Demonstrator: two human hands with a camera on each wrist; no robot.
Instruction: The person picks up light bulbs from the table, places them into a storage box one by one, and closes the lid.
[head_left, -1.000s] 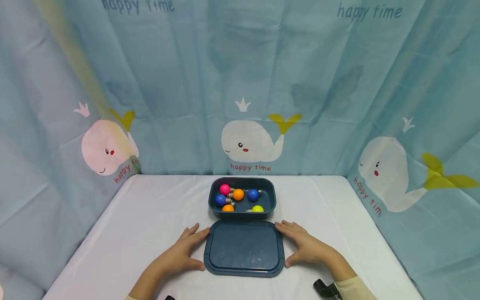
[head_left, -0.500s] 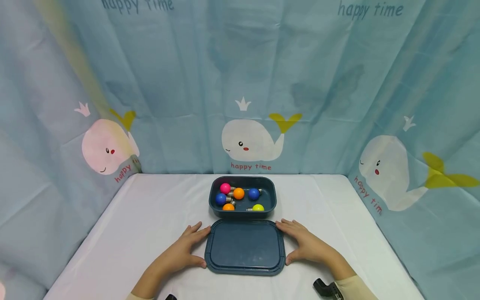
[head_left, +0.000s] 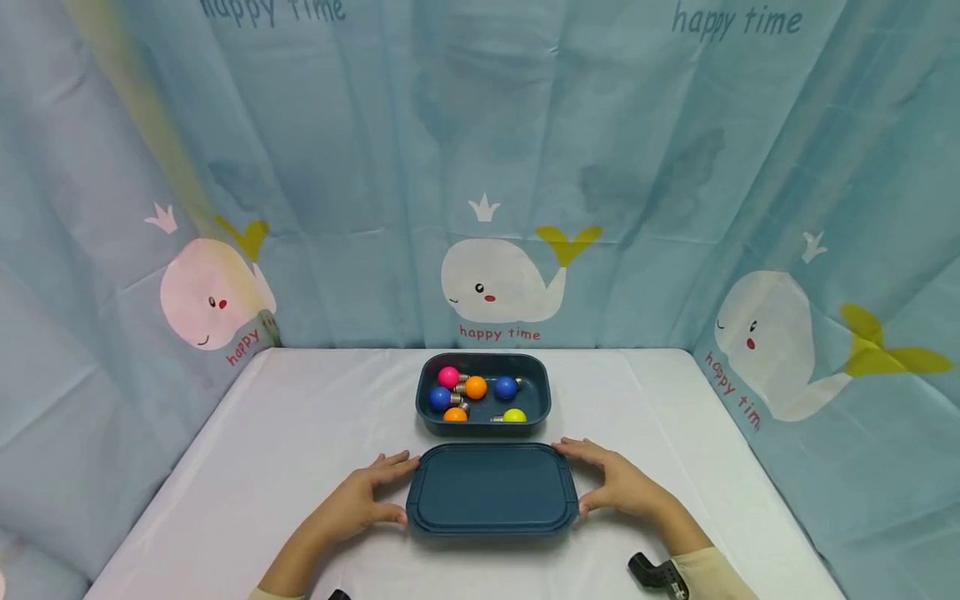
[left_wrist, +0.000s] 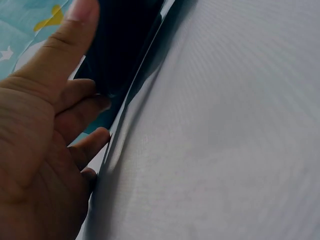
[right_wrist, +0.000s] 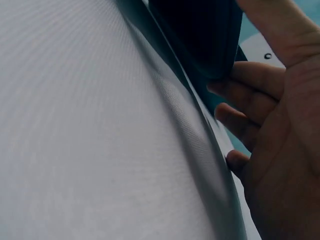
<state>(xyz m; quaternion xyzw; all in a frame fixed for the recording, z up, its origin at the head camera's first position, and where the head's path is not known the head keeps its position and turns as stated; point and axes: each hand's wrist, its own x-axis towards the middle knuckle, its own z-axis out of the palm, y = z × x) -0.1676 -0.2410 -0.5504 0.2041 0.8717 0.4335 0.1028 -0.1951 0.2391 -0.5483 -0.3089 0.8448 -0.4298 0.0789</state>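
A dark blue rectangular container lid (head_left: pixel 491 487) sits between both hands in the head view, its near edge raised with a shadow under it. My left hand (head_left: pixel 360 500) holds its left side, fingers at the far corner and thumb at the near one. On the opposite side my right hand (head_left: pixel 618 483) grips it the same way. In the left wrist view, the left hand (left_wrist: pixel 45 135) has its thumb and fingertips at the dark lid (left_wrist: pixel 125 40). The right wrist view has the right hand (right_wrist: pixel 280 105) with fingertips along the lid's edge (right_wrist: pixel 200 35).
Just beyond the lid stands a dark blue box (head_left: pixel 536 427) with several coloured bulbs, among them a pink bulb (head_left: pixel 448 377) and a yellow bulb (head_left: pixel 514 415). The white-covered table (head_left: pixel 637 400) is enclosed by a light blue whale-print curtain (head_left: pixel 360 283).
The lid has left its flat position: its near edge has risen and a shadow now shows beneath. Both hands have shifted slightly with it. The box and bulbs stay put.
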